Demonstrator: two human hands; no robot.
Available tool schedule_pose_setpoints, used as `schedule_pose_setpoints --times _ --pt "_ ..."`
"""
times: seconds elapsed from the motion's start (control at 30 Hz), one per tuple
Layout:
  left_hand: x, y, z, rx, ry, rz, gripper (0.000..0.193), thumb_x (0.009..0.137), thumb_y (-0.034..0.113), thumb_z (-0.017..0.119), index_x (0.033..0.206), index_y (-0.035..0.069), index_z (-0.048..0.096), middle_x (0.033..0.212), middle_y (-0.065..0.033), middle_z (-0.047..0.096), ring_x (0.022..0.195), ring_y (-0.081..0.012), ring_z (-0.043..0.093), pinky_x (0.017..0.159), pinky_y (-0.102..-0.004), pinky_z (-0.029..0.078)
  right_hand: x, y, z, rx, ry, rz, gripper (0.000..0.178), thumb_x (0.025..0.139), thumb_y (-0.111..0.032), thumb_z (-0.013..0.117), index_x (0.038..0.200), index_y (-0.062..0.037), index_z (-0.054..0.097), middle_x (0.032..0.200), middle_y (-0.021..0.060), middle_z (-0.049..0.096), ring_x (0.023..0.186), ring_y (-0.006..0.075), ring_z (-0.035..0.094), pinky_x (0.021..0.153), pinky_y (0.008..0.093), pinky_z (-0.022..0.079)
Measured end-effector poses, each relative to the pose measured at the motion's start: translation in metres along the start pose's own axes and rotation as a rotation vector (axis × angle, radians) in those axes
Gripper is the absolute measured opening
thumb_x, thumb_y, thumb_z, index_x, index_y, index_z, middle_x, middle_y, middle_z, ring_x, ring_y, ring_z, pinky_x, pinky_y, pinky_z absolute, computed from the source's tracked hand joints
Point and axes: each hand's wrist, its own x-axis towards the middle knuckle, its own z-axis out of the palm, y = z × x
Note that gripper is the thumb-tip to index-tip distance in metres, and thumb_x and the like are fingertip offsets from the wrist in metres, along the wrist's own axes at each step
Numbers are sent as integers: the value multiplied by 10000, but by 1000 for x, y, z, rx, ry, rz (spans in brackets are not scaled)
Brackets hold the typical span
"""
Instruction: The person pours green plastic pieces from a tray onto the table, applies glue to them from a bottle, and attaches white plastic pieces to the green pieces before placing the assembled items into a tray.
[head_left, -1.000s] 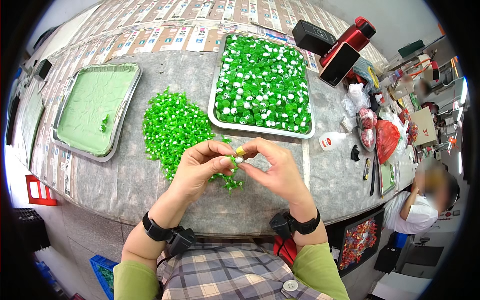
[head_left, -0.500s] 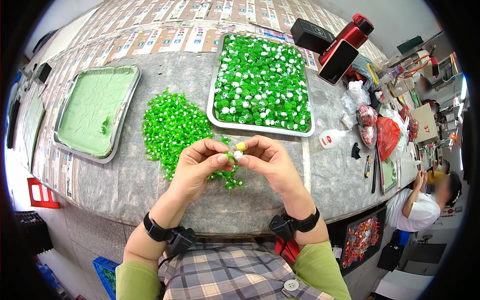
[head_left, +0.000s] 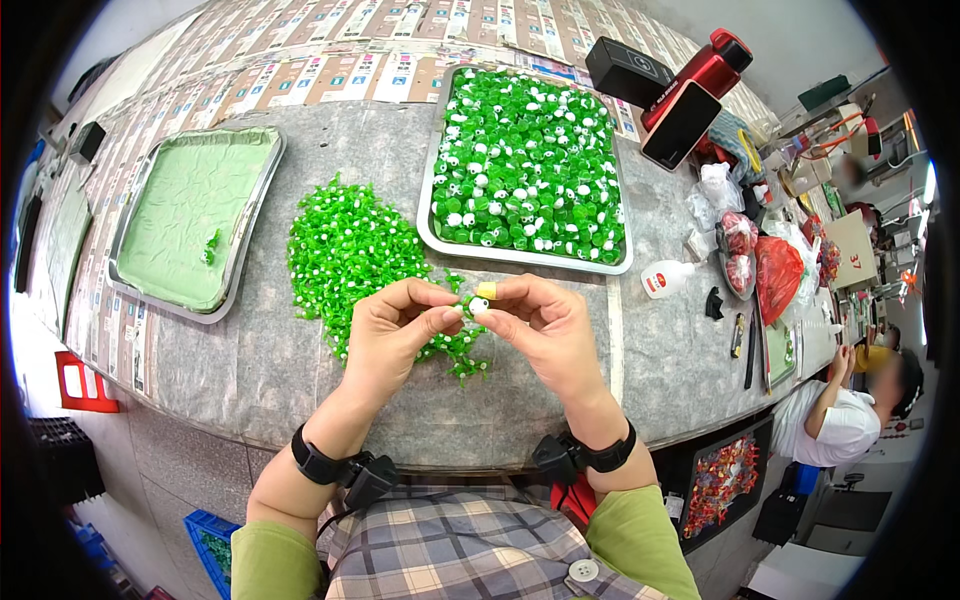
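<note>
Over the near part of the table, my left hand [head_left: 392, 322] pinches a small green plastic piece, mostly hidden by the fingertips. Facing it, my right hand [head_left: 548, 328] grips a small white-and-green ball [head_left: 479, 305] with a dark spot like an eye; ball and green piece meet between the hands. A yellow wrap [head_left: 486, 290] covers my right index fingertip. Just beyond my left hand spreads a pile of green pieces with white dots [head_left: 355, 245]. Behind my hands, a metal tray [head_left: 520, 261] is full of similar green and white balls.
At left lies a green-lined tray [head_left: 185, 200] with a small green-and-white figure [head_left: 210, 247]. To the right are a white bottle [head_left: 665, 278], a red bag [head_left: 778, 275], a phone [head_left: 682, 125], a red flask [head_left: 715, 62] and a black box [head_left: 625, 70]. A co-worker [head_left: 845, 415] sits far right.
My hands keep nearly the same place. The ball has turned slightly between the fingertips, and more of its green side shows. The view has shifted a little.
</note>
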Motion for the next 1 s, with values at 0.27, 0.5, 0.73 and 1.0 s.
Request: schedule_pose_setpoints --times 0.27,0.5,0.73,1.0 --pt "-1 2 2 55 -21 104 86 749 -10 590 834 -19 582 803 -61 580 719 -105 567 652 -205 474 -1 -5 3 107 31 -7 172 731 -36 629 890 11 579 826 41 604 763 94 569 699 220 449" --pt "-3 0 2 382 22 320 86 710 -18 622 789 -7 591 769 -61 585 692 -107 554 593 -209 449 -3 -6 4 -104 31 9 174 718 5 626 886 3 580 835 44 600 763 82 560 678 198 442" --pt "-1 7 5 665 -73 498 122 662 -14 650 757 14 580 727 -74 584 654 -149 561 559 -233 444 -1 -7 -7 118 -98 122 229 741 -3 599 968 22 577 867 70 608 777 92 574 684 197 457" --pt "-2 9 8 795 -99 561 129 649 -8 654 740 19 568 711 -80 582 634 -179 566 550 -254 447 3 -1 -14 165 -172 194 231 738 11 594 968 33 579 858 76 617 776 100 581 686 200 463"
